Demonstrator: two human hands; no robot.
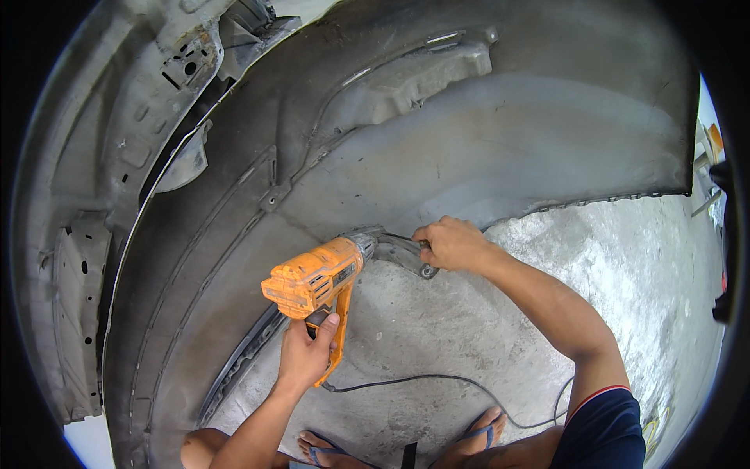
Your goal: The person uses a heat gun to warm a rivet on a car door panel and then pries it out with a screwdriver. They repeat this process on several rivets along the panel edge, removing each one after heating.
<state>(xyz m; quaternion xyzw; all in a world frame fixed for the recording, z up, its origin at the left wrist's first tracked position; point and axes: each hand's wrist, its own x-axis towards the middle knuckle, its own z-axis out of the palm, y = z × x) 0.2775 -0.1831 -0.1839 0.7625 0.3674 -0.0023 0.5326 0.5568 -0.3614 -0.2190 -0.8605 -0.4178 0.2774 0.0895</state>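
My left hand (306,352) grips the handle of an orange heat gun (316,277), index finger at the trigger. Its metal nozzle (365,243) points right at a grey bracket-like edge piece (400,252) of a large grey plastic car bumper panel (437,141). My right hand (451,243) is closed on that edge piece just beside the nozzle, pinching it where a small round fastener hole (427,271) shows. The gun's black cord (437,381) trails across the concrete floor toward the right.
The bumper panel curves around me from lower left to upper right, its inner side facing me. A second grey panel with mounting holes (86,258) lies at the far left. Rough concrete floor (594,258) lies ahead; my feet in blue sandals (328,452) rest below.
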